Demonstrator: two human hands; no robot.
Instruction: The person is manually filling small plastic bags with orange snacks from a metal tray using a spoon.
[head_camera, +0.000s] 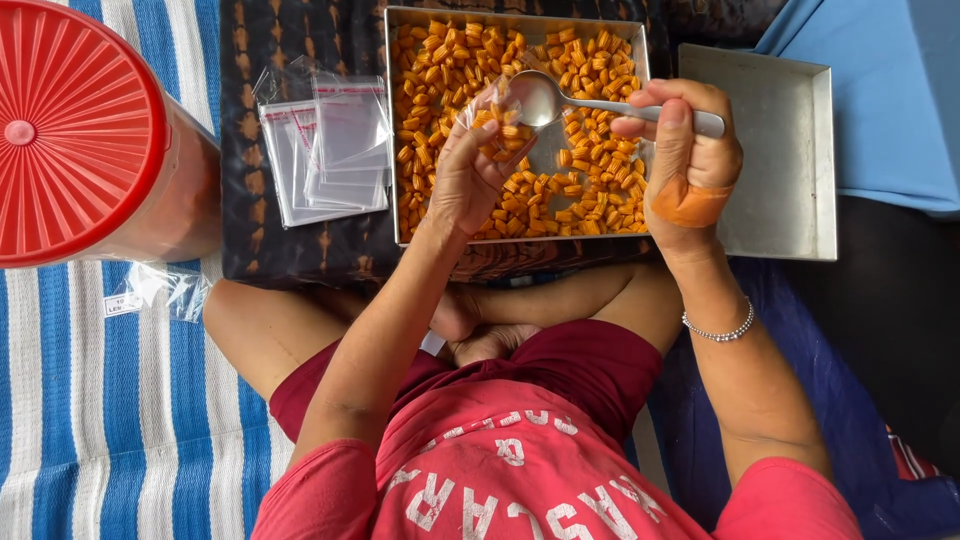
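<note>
Leftmost, a clear jar with a red lid (75, 130) stands on a blue and white striped cloth (120, 420), well apart from both hands. Next comes a loose pile of small clear bags (325, 150) lying flat on a dark patterned cloth (270, 60), just beside the left edge of a metal tray (392, 130) that is spread with small orange snack pieces (445, 75). Over that tray the left hand (470, 180) is closed around a small clear bag (490, 105), fingers pinching its mouth so that the opening faces up and to the right; a few orange pieces seem to sit inside it already. The bag lies right at the bowl of a metal spoon (540, 98), touching or almost touching it, so the left hand is the nearer one to the bag. The spoon's long axis runs nearly level, left to right, with the bowl pointing left toward the bag's mouth and the handle reaching back to the right. The right hand (685, 150) grips that handle near its end, thumb on top and fingers curled under, with an orange plaster across the heel of the hand and a bead bracelet (720, 330) at the wrist. Whether the bowl holds any pieces I cannot tell. Farthest right, a second metal tray (790, 130) sits just beside the first, near a blue cloth (880, 90).
</note>
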